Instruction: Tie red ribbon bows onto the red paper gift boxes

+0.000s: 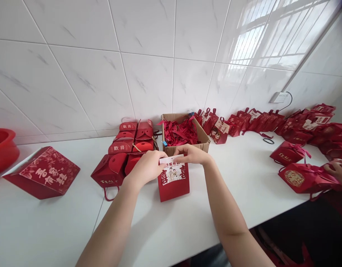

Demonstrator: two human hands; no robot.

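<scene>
A red gift box (174, 191) with a pale top flap and a printed picture of a couple stands on the white table in front of me. My left hand (149, 165) pinches the left end of its top flap. At the right end of the same flap, my right hand (191, 153) grips with bent fingers. Just behind the box is a cardboard carton (203, 142) filled with red ribbons (182, 132). Several red boxes (111, 170) with cords are grouped to the left of my hands.
A larger red box (45, 172) and a red basin (3, 148) are at the left. Along the tiled wall, several small gift boxes (237, 124) stand in a row. At right, another person's hand (339, 170) touches a ribboned box (301, 180).
</scene>
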